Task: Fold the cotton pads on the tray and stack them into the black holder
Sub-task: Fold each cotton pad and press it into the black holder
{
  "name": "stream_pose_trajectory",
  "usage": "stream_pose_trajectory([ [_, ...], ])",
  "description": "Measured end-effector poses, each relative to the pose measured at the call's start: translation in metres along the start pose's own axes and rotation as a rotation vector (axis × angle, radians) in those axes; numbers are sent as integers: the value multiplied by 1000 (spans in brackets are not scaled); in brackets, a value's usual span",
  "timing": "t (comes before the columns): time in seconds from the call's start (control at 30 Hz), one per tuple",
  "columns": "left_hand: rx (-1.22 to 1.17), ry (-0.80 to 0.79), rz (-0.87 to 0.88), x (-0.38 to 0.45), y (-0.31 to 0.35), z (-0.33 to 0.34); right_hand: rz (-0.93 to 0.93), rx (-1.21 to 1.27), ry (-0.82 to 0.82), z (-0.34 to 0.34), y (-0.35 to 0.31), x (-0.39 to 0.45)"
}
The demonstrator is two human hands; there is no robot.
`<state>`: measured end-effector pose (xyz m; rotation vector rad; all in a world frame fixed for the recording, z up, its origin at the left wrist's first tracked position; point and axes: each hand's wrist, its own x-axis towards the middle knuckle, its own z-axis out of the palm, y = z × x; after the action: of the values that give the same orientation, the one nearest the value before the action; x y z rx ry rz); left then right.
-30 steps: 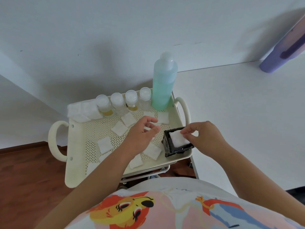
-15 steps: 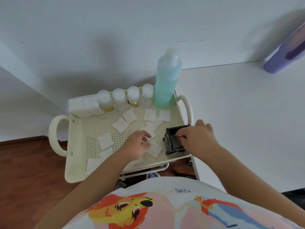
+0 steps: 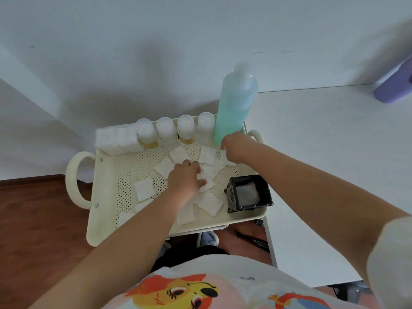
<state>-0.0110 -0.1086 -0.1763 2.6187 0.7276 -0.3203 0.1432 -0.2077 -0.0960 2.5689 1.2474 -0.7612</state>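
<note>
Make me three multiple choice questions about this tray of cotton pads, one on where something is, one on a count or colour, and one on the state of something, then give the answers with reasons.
1. Where does the black holder sit on the tray?
A. near right corner
B. far left corner
C. centre

2. How many small capped bottles stand in the far row beside the tall blue-green bottle?
A. two
B. four
C. six

3. What is in the holder?
A. nothing
B. a bottle
C. white cotton pads

Answers: 1 A, it stands by the tray's near right edge. 2 B, four caps line up left of the tall bottle. 3 C, white padding shows inside, while the left hand and right hand reach loose pads.
</note>
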Motion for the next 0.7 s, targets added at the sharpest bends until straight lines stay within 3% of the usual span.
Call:
stream_pose_trajectory([
  [0.2,-86,28,-3,-4,-1,1,-210,-333,-51,17,6,29],
  [0.37,-575,65,-12,-22,-8,-12,-223,-527,-74,20,2,34],
  [0.57,-816,22,-150,-40,-8,-14,-284,-504,-83,20,4,33],
  [0.7,-992,-69,-160,-50,-1,-17,-247,-221,-19,7,5,16],
])
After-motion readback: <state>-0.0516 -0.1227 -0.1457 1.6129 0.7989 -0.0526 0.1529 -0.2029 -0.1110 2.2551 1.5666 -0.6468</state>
